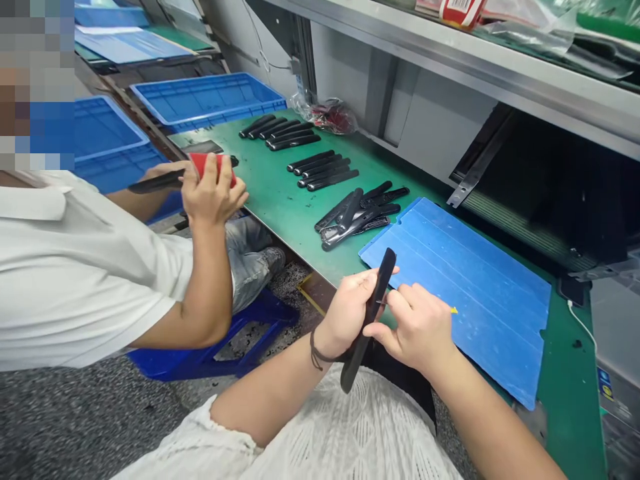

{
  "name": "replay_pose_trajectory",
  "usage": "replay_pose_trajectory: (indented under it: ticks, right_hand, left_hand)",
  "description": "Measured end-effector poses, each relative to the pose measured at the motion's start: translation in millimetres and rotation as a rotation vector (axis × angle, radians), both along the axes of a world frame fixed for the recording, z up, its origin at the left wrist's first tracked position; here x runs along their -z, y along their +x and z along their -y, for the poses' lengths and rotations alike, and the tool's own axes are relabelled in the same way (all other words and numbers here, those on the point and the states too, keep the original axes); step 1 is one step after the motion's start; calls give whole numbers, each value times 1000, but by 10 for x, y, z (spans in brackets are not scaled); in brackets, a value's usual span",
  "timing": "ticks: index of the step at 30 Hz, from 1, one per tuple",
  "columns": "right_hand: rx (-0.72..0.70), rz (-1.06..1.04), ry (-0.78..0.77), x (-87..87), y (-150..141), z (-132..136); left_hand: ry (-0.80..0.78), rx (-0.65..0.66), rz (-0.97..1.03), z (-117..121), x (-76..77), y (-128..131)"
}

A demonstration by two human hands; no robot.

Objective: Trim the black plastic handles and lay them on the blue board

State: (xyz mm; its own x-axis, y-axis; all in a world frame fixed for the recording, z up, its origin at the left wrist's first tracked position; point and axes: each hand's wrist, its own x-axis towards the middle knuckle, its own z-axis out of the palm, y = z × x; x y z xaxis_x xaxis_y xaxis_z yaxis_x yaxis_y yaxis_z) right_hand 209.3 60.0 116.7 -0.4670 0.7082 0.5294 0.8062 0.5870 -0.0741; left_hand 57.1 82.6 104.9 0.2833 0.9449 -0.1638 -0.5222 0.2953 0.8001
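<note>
My left hand [353,307] is closed around a long, glossy black plastic piece [354,363] with rounded ends, tilted upright over my lap. My right hand [420,323] is closed beside it, its thumb close against the piece's edge. From its fingers a thin dark tip [381,302] meets the piece. A small yellow bit [454,310] shows past the knuckles; most of whatever that hand grips is hidden. Just beyond my hands lies a blue corrugated sheet [480,267]. A loose heap of similar black pieces [345,217] is on the green table [270,193].
At left, a co-worker's hand [213,190] presses a red pad [203,165] against another black piece [155,183]. Neat rows of black pieces [327,170] lie farther back. Blue bins [210,100] stand beyond. A metal shelf [450,50] overhangs the table; a phone [573,291] lies right.
</note>
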Motion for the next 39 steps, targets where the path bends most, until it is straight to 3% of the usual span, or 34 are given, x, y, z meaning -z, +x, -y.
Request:
replay_pose_trajectory:
  ticks: [8, 16, 22, 29, 39]
  right_hand:
    - [-16, 41, 50, 51, -49, 74]
    - [-36, 46, 190, 142, -28, 66]
    - [-67, 12, 71, 196, -64, 160]
    - [-124, 41, -101, 218, -131, 310]
    - [-93, 128, 68, 282, -128, 343]
  left_hand:
    - [18, -43, 37, -65, -81, -2]
    - [-8, -16, 94, -105, -18, 33]
    - [-46, -31, 139, -172, -3, 37]
    - [-75, -166, 149, -346, -72, -18]
    - [-231, -281, 214, -439, 77, -43]
